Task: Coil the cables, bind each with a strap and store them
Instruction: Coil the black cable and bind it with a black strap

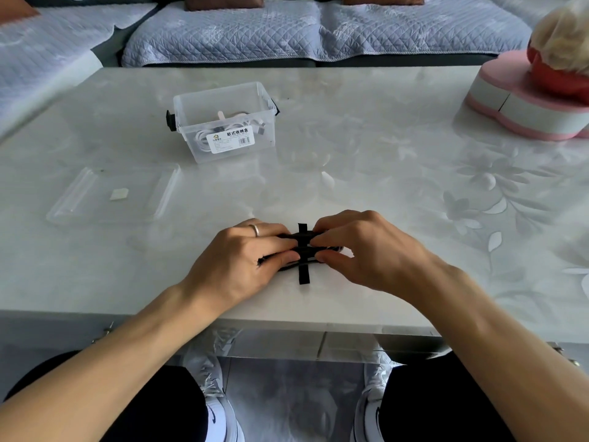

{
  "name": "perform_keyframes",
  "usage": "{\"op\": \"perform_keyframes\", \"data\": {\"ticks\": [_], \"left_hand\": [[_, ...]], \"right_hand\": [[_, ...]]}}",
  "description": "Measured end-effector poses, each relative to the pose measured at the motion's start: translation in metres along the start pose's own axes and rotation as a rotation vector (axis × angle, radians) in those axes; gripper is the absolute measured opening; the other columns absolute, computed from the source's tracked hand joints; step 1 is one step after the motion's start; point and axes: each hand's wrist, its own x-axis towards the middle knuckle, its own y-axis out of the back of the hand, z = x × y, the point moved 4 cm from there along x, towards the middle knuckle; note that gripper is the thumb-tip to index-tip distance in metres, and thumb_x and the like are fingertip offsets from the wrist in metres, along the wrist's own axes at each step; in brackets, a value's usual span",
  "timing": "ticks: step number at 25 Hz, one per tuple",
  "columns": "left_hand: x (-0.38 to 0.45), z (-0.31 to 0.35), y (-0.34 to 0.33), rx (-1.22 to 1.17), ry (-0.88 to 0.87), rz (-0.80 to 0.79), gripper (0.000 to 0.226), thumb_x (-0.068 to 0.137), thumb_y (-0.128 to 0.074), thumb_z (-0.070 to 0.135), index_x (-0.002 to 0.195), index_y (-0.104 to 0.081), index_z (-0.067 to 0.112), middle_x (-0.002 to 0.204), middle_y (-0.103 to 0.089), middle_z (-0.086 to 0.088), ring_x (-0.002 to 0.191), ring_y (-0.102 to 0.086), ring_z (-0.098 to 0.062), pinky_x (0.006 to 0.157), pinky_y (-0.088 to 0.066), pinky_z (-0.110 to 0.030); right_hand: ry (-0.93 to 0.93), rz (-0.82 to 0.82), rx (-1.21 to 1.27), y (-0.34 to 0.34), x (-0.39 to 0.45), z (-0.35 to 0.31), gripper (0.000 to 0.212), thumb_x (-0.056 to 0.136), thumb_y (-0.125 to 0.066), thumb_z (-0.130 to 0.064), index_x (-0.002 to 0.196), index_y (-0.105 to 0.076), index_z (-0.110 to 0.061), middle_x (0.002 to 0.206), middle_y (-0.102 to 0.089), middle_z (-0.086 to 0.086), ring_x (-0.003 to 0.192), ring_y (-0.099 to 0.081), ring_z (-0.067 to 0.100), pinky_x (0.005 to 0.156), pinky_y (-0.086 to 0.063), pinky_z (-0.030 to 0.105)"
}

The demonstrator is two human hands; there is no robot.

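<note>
Pale marble-look table fills the view, with a sofa under quilted grey covers behind it. At the far right stands a pink-and-white heart-shaped box with a red pot of pale fluffy stuff on top. Left of centre sits one clear plastic bin, open, with black latches and a printed label; white cables lie inside, their number hard to tell. Its clear lid lies flat on the table nearer the person, to the left, well apart from the hands.

Near the front edge, one black cable bundle rests on the table, its long axis running left to right. One black strap crosses it at right angles, pointing away from and toward the person, both ends sticking out past the bundle. The left hand, with a ring on one finger, grips the bundle's left end, fingers curled over it and thumb at its near side. The right hand pinches the bundle just right of the strap. The hands hide most of the coil, so its loops cannot be counted.

Below the table edge, two white shoes and dark trouser legs show.
</note>
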Motion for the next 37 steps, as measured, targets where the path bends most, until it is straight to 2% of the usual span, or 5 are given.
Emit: {"op": "perform_keyframes", "data": {"ticks": [5, 10, 13, 18, 37], "left_hand": [[0.000, -0.002, 0.002, -0.034, -0.007, 0.022, 0.015, 0.082, -0.076, 0.017, 0.095, -0.079, 0.010, 0.094, -0.076, 0.001, 0.080, -0.069, -0.016, 0.071, -0.054, -0.033], [0.001, -0.006, 0.000, -0.022, -0.023, -0.059, 0.015, 0.088, -0.070, 0.023, 0.097, -0.079, 0.013, 0.094, -0.074, 0.003, 0.079, -0.067, -0.021, 0.069, -0.055, -0.034], [-0.001, -0.005, -0.002, 0.064, -0.077, -0.095, 0.021, 0.094, -0.062, 0.029, 0.100, -0.077, 0.015, 0.096, -0.072, 0.003, 0.082, -0.067, -0.025, 0.067, -0.055, -0.036], [-0.005, 0.002, 0.001, 0.183, -0.163, -0.122, 0.028, 0.098, -0.054, 0.033, 0.103, -0.075, 0.016, 0.100, -0.071, -0.003, 0.085, -0.068, -0.028, 0.060, -0.057, -0.039], [-0.004, 0.004, 0.001, -0.061, 0.038, -0.092, 0.025, 0.075, -0.073, 0.005, 0.098, -0.077, 0.015, 0.096, -0.075, 0.003, 0.089, -0.069, -0.013, 0.079, -0.053, -0.028]], "right_hand": [[0.003, 0.125, -0.128, -0.004, -0.009, -0.008, 0.019, 0.084, -0.062, -0.012, 0.099, -0.073, -0.012, 0.100, -0.071, 0.005, 0.089, -0.066, 0.032, 0.068, -0.056, 0.045], [0.067, 0.090, -0.163, -0.005, -0.028, -0.016, 0.037, 0.081, -0.070, -0.029, 0.117, -0.071, -0.022, 0.130, -0.062, 0.003, 0.121, -0.057, 0.022, 0.098, -0.048, 0.035], [0.093, 0.137, -0.208, -0.009, -0.028, -0.016, 0.029, 0.085, -0.071, -0.040, 0.107, -0.075, -0.022, 0.121, -0.066, 0.005, 0.112, -0.062, 0.024, 0.094, -0.050, 0.036], [0.220, 0.258, -0.306, -0.016, -0.022, -0.026, 0.009, 0.088, -0.068, -0.018, 0.084, -0.075, -0.014, 0.099, -0.070, 0.005, 0.093, -0.068, 0.028, 0.074, -0.054, 0.039], [-0.419, 0.427, 0.213, -0.002, 0.008, -0.004, 0.006, 0.075, -0.069, -0.012, 0.073, -0.073, -0.015, 0.077, -0.069, -0.011, 0.068, -0.061, 0.008, 0.062, -0.048, 0.022]]}}
